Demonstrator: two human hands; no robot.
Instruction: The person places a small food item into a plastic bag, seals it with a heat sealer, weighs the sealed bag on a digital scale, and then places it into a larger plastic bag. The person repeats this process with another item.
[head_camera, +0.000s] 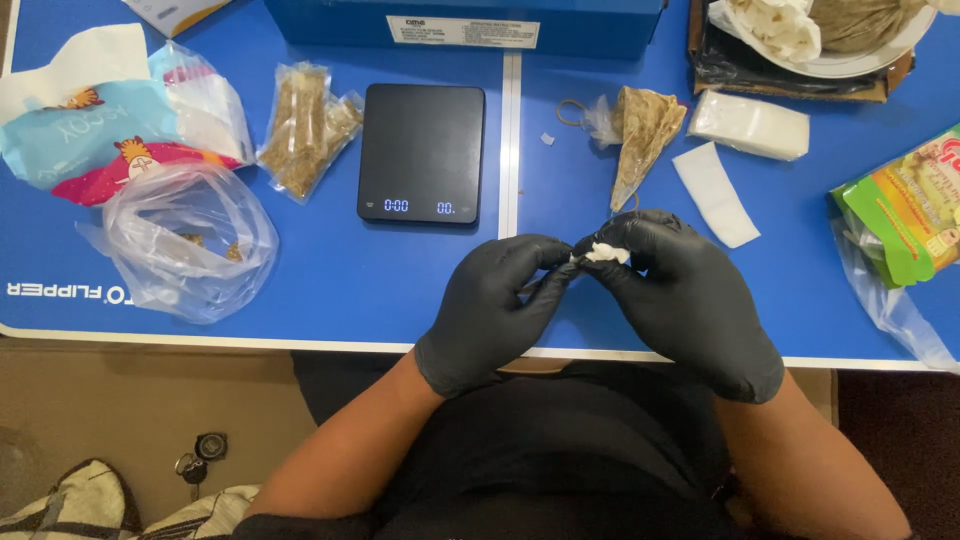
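White scrap (606, 254) between fingertips of both gloved hands' grip

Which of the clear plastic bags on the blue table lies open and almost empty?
The large crumpled clear bag at the left, near the table's front edge. Its mouth gapes and only a few crumbs lie inside, while the small packets beside the black scale are filled.
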